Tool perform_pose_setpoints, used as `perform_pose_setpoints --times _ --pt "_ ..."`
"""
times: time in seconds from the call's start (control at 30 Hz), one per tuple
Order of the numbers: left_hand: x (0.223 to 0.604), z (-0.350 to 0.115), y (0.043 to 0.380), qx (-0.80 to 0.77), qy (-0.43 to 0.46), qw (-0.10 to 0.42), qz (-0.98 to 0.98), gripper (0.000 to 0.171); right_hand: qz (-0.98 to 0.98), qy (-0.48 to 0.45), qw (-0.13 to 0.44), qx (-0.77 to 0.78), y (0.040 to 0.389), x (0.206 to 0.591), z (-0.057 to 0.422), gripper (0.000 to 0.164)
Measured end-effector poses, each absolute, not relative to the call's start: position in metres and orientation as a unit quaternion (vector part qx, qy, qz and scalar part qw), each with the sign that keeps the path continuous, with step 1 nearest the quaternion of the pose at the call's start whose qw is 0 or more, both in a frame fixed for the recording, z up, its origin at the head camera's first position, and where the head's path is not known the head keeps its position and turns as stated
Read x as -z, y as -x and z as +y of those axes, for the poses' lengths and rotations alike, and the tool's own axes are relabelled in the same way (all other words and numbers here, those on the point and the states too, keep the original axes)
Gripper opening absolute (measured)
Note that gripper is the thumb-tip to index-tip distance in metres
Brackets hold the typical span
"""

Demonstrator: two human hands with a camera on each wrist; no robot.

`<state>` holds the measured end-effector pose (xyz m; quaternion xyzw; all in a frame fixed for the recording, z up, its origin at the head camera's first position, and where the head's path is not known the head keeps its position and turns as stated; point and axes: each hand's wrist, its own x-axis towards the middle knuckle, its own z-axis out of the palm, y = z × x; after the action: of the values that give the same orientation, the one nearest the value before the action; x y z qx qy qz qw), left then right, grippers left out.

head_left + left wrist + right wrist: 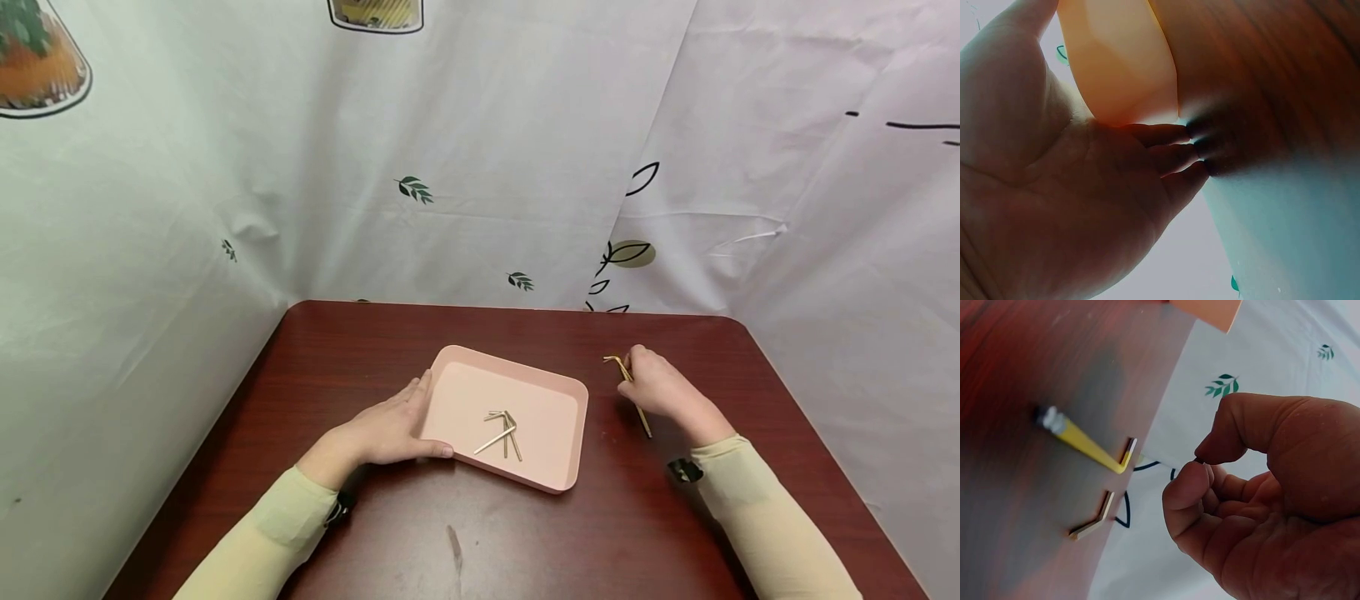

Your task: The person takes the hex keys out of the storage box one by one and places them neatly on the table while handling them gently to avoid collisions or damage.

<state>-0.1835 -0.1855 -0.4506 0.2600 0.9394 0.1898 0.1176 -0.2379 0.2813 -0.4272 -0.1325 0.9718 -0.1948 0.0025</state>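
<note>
A pink tray (pixel 551 429) holds several small L-shaped hex keys (pixel 506 433). My left hand (pixel 390 425) rests against the tray's left side, fingers nearly straight, its thumb along the front rim. In the left wrist view, the fingertips (pixel 1179 165) touch the table beside the tray wall (pixel 1129 56). On the right, my right hand (pixel 660 385) is over a gold hex key (pixel 643 421). Its thumb and index finger meet at the tips; whether something thin is between them is unclear. The right wrist view shows a yellow hex key (pixel 1088 444) and a shorter-looking one (pixel 1094 522) on the table.
The dark reddish wooden table (pixel 360 333) ends at a white patterned cloth (pixel 480 167) hung behind it and along both sides. A faint smear (pixel 454 546) marks the tabletop in front of the tray.
</note>
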Motion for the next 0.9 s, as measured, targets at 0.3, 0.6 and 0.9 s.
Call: perform_pose_setpoints --times 0.3,0.6,0.9 --pt "0.451 -0.185 0.185 -0.188 -0.260 0.119 0.940 0.138 0.978 0.112 -0.016 0.173 0.299 0.513 0.344 0.030" --pt "0.451 -0.185 0.184 -0.186 -0.258 0.121 0.940 0.137 0.974 0.125 -0.017 0.189 0.287 0.490 0.350 0.028" --pt "0.451 -0.185 0.182 -0.191 -0.257 0.119 0.940 0.137 0.977 0.105 0.003 0.185 0.279 0.476 0.349 0.023"
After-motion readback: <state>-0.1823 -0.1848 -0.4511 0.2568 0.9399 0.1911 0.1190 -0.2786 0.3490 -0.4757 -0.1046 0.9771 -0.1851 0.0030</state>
